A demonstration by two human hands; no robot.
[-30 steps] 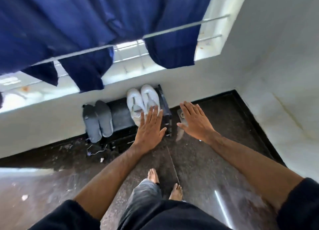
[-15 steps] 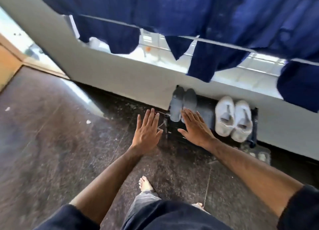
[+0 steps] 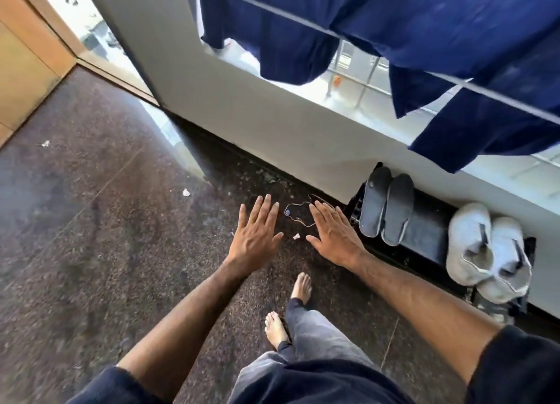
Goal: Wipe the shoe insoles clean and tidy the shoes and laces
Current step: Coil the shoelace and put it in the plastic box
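Observation:
Two grey insoles lean side by side on a low black rack against the white wall. A pair of white shoes sits on the rack's right end, openings toward me. My left hand hovers flat over the dark floor, fingers straight, holding nothing. My right hand is held out flat too, empty, just left of the insoles. A thin cord lies on the floor between my hands.
Dark blue laundry hangs on rails above the rack. The speckled floor stretches left to a wooden door. Small white scraps lie on it. My bare feet stand below my hands.
The view has swung left, so the rack, insoles and shoes have shifted to the right of the frame. Both hands stay flat and empty, now over bare floor instead of the rack.

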